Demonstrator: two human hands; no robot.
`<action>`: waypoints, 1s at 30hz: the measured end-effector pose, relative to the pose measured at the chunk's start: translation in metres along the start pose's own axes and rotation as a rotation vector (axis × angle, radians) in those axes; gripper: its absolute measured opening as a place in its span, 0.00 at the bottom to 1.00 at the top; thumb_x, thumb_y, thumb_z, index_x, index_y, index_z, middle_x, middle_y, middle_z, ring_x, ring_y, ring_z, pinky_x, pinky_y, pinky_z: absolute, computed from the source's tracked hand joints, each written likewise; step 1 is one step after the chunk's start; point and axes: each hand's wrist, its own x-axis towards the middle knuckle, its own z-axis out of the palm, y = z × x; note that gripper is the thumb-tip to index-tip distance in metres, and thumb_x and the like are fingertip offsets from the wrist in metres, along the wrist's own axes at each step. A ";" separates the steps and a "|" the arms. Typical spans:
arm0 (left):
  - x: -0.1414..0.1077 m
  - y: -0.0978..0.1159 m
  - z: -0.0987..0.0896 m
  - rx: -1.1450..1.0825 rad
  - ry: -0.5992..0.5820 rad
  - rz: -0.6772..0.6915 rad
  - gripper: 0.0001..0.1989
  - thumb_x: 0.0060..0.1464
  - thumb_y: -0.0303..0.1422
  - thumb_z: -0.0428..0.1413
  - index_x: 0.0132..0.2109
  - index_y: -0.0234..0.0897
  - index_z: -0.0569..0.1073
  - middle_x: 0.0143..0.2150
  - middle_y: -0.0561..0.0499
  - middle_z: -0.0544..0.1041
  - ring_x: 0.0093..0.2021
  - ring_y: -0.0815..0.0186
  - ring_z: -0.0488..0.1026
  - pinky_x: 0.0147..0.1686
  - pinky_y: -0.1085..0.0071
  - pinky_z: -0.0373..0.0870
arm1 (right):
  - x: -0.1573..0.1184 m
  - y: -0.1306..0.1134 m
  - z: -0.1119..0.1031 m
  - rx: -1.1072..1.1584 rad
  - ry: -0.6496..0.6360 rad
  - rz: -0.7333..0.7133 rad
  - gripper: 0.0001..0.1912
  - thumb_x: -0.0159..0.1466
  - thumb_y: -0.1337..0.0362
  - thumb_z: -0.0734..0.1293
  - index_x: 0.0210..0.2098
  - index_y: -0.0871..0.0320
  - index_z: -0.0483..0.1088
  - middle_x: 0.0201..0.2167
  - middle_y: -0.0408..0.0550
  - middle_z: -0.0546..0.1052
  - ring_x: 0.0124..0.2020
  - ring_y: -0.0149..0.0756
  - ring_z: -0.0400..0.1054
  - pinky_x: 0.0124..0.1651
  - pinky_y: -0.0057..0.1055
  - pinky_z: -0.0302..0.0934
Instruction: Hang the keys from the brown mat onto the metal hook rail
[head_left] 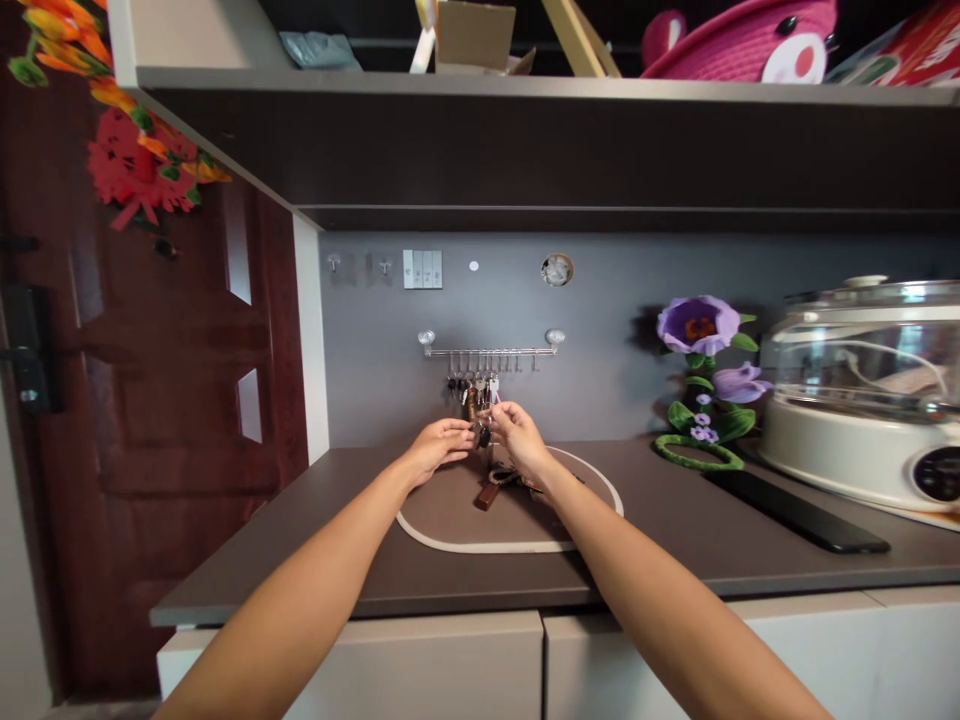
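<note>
Both my hands meet just below a metal hook rail (491, 352) fixed to the grey back panel. Several keys (480, 388) hang from its hooks. My left hand (441, 447) has its fingers closed at a bunch of keys (482, 436) with dark key heads. From the other side, my right hand (519, 437) pinches the upper part of the same bunch. Its exact ring is too small to make out. Beneath the hands, a brown key fob (487, 496) and dark cords lie on an oval brown mat (450, 525) with a pale rim.
To the right stand purple knitted flowers (699, 326), a black phone-like slab (799, 510) and a cream steamer (840, 440) with a clear cover. A shelf (525, 150) overhangs the counter (262, 540). A dark red door (172, 420) is at the left.
</note>
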 end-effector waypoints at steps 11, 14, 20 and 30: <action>0.001 -0.003 0.007 0.131 0.036 0.022 0.12 0.47 0.34 0.56 0.38 0.30 0.69 0.37 0.42 0.75 0.31 0.70 0.73 0.33 0.74 0.68 | 0.047 -0.031 -0.006 0.178 0.145 -0.019 0.09 0.57 0.62 0.62 0.24 0.59 0.60 0.19 0.41 0.69 0.20 0.27 0.65 0.25 0.26 0.62; 0.001 -0.004 0.008 0.152 0.045 0.037 0.11 0.47 0.33 0.56 0.37 0.30 0.69 0.35 0.43 0.76 0.29 0.71 0.72 0.30 0.75 0.68 | 0.061 -0.034 -0.006 0.166 0.233 0.001 0.09 0.59 0.65 0.60 0.23 0.59 0.59 0.17 0.41 0.68 0.18 0.26 0.63 0.23 0.25 0.62; 0.000 -0.005 0.010 0.188 0.033 0.051 0.09 0.46 0.32 0.56 0.35 0.30 0.69 0.32 0.45 0.76 0.27 0.72 0.71 0.29 0.76 0.66 | 0.087 -0.027 -0.007 0.137 0.345 0.055 0.13 0.61 0.67 0.56 0.20 0.59 0.58 0.13 0.41 0.65 0.14 0.25 0.60 0.20 0.25 0.60; 0.000 -0.005 0.010 0.197 0.042 0.059 0.08 0.47 0.32 0.55 0.34 0.31 0.69 0.30 0.46 0.75 0.27 0.72 0.71 0.30 0.74 0.66 | 0.104 -0.016 -0.002 0.072 0.412 0.098 0.12 0.60 0.65 0.57 0.20 0.57 0.57 0.12 0.40 0.64 0.15 0.26 0.59 0.20 0.24 0.59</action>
